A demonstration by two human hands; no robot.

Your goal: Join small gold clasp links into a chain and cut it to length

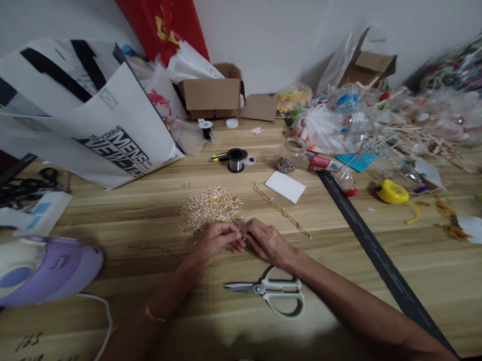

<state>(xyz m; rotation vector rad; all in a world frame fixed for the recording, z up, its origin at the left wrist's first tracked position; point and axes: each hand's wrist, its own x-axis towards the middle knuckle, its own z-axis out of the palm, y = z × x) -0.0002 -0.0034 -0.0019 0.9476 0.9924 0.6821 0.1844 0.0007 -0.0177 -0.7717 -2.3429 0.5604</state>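
My left hand (224, 237) and my right hand (264, 239) meet over the middle of the table, fingertips pinched together. Something small and gold-coloured shows between them, too tiny to make out. Just behind my left hand lies a pile of clear and gold beaded pieces (210, 208). A gold beaded chain (283, 210) stretches across the wood to the right of my right hand. Scissors (266, 289) with pale green handles rest below my hands, blades pointing left. Another thin gold chain (159, 249) lies left of my left hand, partly blurred.
A wire spool (235, 161), a white card (285, 187) and a glass jar of beads (291, 153) stand behind my hands. At left are a paper bag (121, 127) and a purple-and-white appliance (47, 270). A yellow tape measure (392, 191) and plastic clutter fill the right.
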